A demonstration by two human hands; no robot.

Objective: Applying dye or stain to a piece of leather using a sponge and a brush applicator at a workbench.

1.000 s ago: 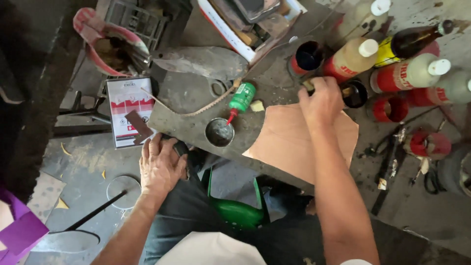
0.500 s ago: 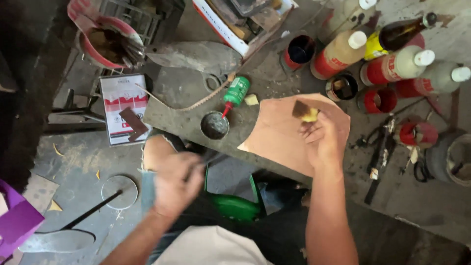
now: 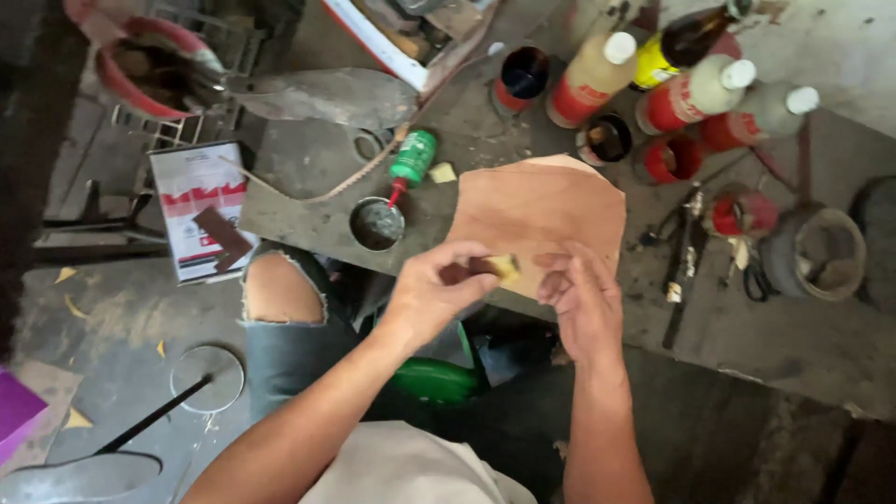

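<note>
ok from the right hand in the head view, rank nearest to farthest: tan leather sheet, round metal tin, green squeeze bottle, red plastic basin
1. Tan leather sheet: under the right hand, touching its fingers.
2. Round metal tin: to the left, at the slab's edge.
3. Green squeeze bottle: left and further up, just beyond the tin.
4. Red plastic basin: far top-left corner.

Bare bench (image 3: 793,327) lies right of the leather sheet (image 3: 546,210); bottles (image 3: 691,89) and tins (image 3: 667,157) crowd behind it.

The left hand (image 3: 434,294) has come up from the knee to the near edge of the tan leather sheet (image 3: 546,215), pinching what looks like a small yellowish sponge (image 3: 506,268). The right hand (image 3: 581,303), earlier at the far dark tin, now lies beside it.
</note>
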